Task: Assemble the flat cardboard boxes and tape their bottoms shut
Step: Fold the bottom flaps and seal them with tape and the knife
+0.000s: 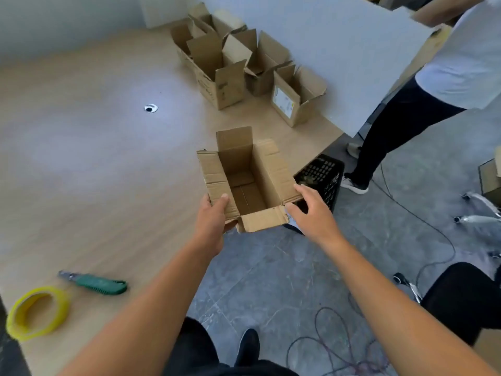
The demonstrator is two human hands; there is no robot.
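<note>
An upright brown cardboard box with its top flaps spread is held out over the table's right edge. My left hand grips its near left flap, thumb on top. My right hand is at the near right corner with loosely spread fingers, touching or just off the flap; I cannot tell which. A yellow tape roll lies at the table's near left corner. Beside it lies a green box cutter.
Several assembled open boxes crowd the far side of the wooden table. A black crate stands on the floor under the held box. Another person stands at right carrying a large white board. Cables lie on the floor.
</note>
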